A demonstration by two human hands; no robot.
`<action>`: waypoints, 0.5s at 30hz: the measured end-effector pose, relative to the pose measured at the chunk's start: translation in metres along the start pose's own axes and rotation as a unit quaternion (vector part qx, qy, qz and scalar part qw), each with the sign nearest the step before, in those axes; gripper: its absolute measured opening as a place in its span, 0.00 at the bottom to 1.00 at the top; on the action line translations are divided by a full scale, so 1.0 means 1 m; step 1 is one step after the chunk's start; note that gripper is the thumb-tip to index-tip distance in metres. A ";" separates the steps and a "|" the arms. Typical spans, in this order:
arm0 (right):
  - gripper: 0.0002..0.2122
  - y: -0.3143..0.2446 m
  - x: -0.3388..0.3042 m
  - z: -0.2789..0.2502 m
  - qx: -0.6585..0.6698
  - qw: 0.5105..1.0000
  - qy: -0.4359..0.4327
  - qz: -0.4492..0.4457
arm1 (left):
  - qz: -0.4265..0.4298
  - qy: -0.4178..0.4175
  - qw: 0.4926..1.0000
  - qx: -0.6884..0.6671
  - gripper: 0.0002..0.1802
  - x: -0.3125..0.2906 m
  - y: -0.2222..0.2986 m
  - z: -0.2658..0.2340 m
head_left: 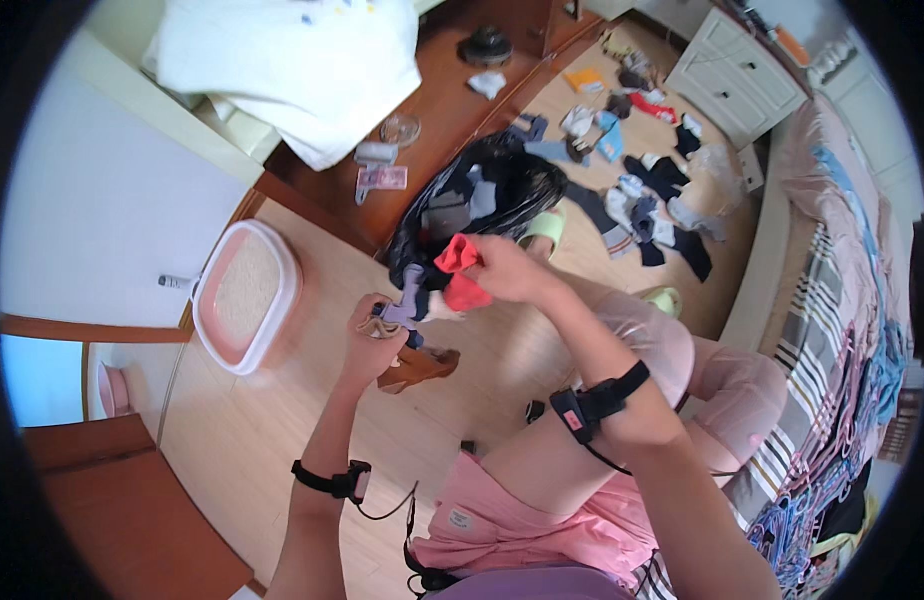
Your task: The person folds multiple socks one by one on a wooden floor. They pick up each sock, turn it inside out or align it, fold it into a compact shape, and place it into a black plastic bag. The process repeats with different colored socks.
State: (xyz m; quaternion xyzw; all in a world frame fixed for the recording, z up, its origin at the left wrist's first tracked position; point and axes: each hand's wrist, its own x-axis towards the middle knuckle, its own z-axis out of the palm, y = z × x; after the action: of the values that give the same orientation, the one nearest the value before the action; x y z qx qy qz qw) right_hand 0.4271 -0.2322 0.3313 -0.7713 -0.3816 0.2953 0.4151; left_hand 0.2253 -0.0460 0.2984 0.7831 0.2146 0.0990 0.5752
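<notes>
My right hand [504, 268] grips a red sock [460, 272] in front of me. My left hand [374, 332] holds a bunch of socks [410, 300], purple, dark and tan, with a brown one [418, 368] hanging below it. Just beyond both hands stands an open black bag [482, 195] stuffed with dark and grey clothes. Each wrist wears a black band with a small device. I am seated on the edge of a bed in pink shorts, leaning over the wooden floor.
Several loose socks [642, 205] lie scattered on the floor [282, 400] past the bag. A pink litter tray [246, 292] sits at the left by the wall. A white cabinet [732, 75] stands far right, a striped bed [832, 330] along the right, and green slippers [544, 228] lie near my feet.
</notes>
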 end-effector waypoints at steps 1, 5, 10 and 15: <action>0.16 -0.005 -0.004 -0.005 0.043 0.999 -0.021 0.008 | 0.047 -0.009 0.999 -0.013 0.17 0.003 0.025 0.002; 0.42 -0.082 -0.027 -0.023 0.230 0.961 -0.100 -0.113 | 0.068 -0.045 0.997 -0.009 0.16 0.034 0.109 0.009; 0.51 -0.089 -0.055 -0.091 0.194 0.953 0.066 -0.224 | 0.318 -0.051 0.943 0.088 0.17 0.070 0.211 0.075; 0.47 -0.075 -0.083 -0.200 0.105 0.949 0.219 -0.202 | 0.352 -0.145 0.924 -0.037 0.23 0.118 0.286 0.164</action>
State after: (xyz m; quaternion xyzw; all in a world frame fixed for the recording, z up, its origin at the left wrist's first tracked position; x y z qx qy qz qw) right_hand 0.5118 -0.3572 0.5037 -0.6759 -0.3962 0.0678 0.6178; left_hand 0.4594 -0.2043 0.5054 0.7923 -0.1643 0.1879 0.5567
